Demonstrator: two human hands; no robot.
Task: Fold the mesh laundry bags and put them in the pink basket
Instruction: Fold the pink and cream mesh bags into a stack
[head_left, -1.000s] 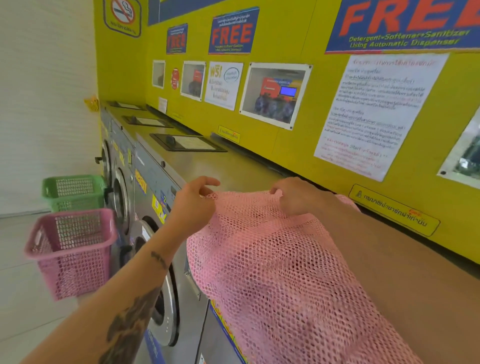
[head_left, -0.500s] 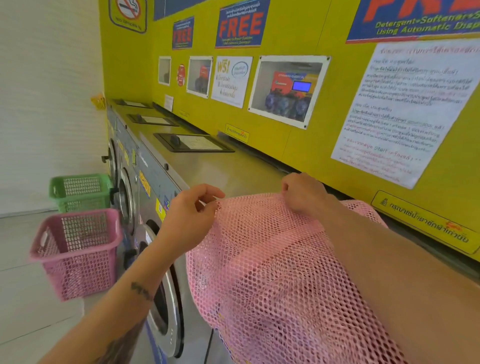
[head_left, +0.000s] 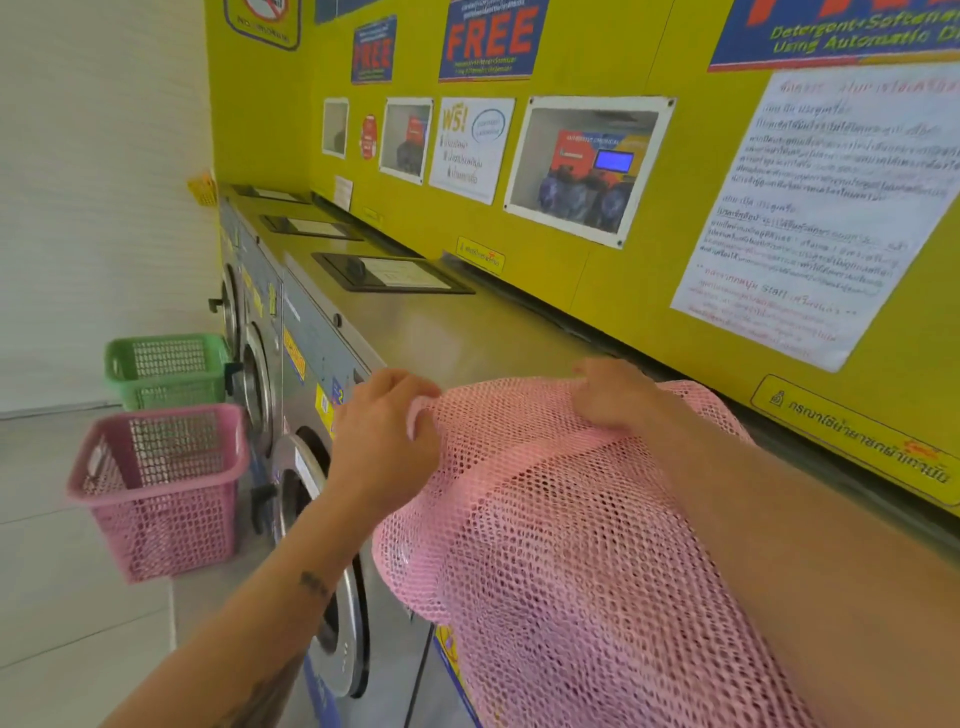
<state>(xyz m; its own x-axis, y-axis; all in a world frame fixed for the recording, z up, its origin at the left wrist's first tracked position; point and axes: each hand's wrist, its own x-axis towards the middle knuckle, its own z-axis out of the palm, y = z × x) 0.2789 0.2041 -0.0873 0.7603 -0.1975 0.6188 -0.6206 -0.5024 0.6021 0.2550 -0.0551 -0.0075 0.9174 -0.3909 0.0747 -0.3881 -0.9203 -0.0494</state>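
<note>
A pink mesh laundry bag (head_left: 561, 545) lies spread over the top of a washing machine and hangs down its front. My left hand (head_left: 387, 436) pinches the bag's far left corner. My right hand (head_left: 615, 397) grips the far edge further right, close to the yellow wall, and my right forearm rests across the mesh. The pink basket (head_left: 156, 488) stands on the floor to the left, in front of the machines; it looks to hold nothing.
A row of steel front-loading washing machines (head_left: 332, 364) runs along the yellow wall (head_left: 649, 270) with posters. A green basket (head_left: 166, 369) sits behind the pink one. White tiled floor (head_left: 67, 623) lies to the left, bounded by a white wall.
Both hands have stayed on the bag's far edge. My left hand's fingers have curled tighter on the corner, and the view has shifted a little to the left.
</note>
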